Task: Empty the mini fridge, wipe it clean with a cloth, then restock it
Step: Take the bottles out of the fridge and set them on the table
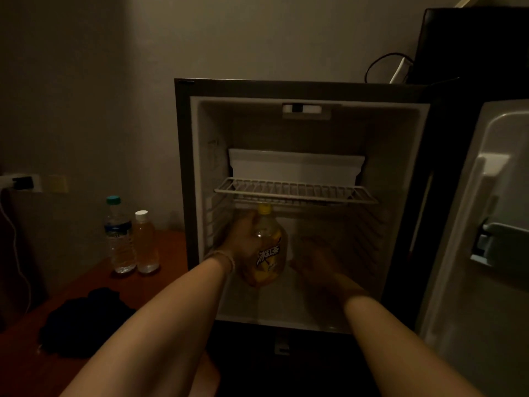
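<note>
Wall socket (24, 183) with plugged-in charger

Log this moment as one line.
left hand: grips yellow-capped iced tea bottle under wire shelf | right hand: blurred, empty | mini fridge: door open | two clear bottles: on wooden table

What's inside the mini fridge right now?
The mini fridge holds a yellow-capped iced tea bottle, gripped by the left hand, under a bare wire shelf. The blurred right hand hides part of the floor.
</note>
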